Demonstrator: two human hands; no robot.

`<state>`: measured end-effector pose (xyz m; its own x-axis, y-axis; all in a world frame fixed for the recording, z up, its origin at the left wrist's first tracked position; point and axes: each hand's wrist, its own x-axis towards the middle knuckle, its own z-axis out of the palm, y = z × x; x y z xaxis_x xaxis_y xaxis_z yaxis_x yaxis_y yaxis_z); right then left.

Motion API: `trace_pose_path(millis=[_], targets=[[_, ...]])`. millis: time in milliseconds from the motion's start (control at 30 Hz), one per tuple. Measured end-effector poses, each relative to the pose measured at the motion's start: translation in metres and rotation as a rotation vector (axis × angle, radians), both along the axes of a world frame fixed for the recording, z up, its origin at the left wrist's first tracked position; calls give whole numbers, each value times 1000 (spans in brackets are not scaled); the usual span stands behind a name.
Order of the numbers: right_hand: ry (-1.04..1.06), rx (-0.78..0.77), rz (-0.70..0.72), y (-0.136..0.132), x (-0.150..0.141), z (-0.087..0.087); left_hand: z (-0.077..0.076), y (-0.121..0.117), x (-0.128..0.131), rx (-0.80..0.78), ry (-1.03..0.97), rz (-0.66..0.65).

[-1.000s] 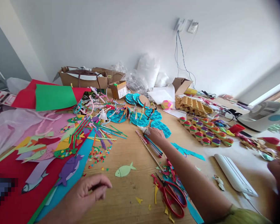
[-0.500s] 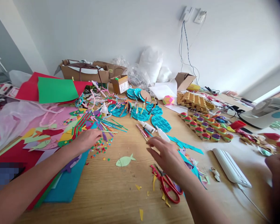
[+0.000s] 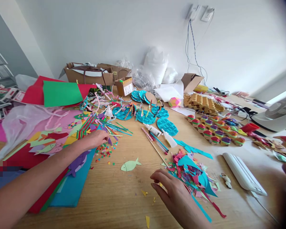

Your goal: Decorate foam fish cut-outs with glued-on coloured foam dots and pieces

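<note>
My left hand (image 3: 98, 139) has its fingers curled together at the edge of a heap of coloured paper strips (image 3: 116, 128), just above small round paper dots (image 3: 106, 150). Whatever its fingertips may hold is too small to make out. A pale green paper fish (image 3: 130, 165) with a drawn eye and gill line lies flat between my hands. My right hand (image 3: 171, 190) is low over the table, fingers bent and thumb apart, beside a pile of coloured paper scraps (image 3: 193, 170). It covers the spot where the red-handled scissors lay.
Glue bottles (image 3: 169, 138), pens (image 3: 159, 144) and a wooden stick (image 3: 157, 149) lie ahead of my right hand. Blue round pieces (image 3: 145, 116), a painted egg carton (image 3: 213, 130) and a white power strip (image 3: 244, 173) stand farther off. Coloured sheets (image 3: 71, 190) lie left. Another person's hand shows at right.
My right hand has drawn back toward me and down over the scissors, uncovering the pens, stick and scrap pile. My left hand stays by the strips. The view has shifted slightly.
</note>
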<state>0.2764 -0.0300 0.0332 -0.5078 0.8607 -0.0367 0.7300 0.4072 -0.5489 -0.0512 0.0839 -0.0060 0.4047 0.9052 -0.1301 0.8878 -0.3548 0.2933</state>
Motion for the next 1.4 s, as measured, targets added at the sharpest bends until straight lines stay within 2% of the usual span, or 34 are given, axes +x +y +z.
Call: trace_pose_path(millis=[200, 400, 600, 833, 1000, 1400], targets=[[-35, -39, 34, 3, -7, 1, -7, 0, -1, -2, -25, -31], [-62, -60, 69, 3, -9, -2, 0, 0, 1, -23, -61, -53], [-101, -78, 63, 1, -9, -4, 8, -12, 12, -15, -71, -86], [-143, -141, 55, -1, -16, 8, -6, -16, 26, 56, -36, -127], [-148, -150, 52, -3, -13, 5, -15, -13, 27, 71, -25, -145], [-176, -164, 47, -1, -13, 1, -11, -8, 31, 30, 19, -146]])
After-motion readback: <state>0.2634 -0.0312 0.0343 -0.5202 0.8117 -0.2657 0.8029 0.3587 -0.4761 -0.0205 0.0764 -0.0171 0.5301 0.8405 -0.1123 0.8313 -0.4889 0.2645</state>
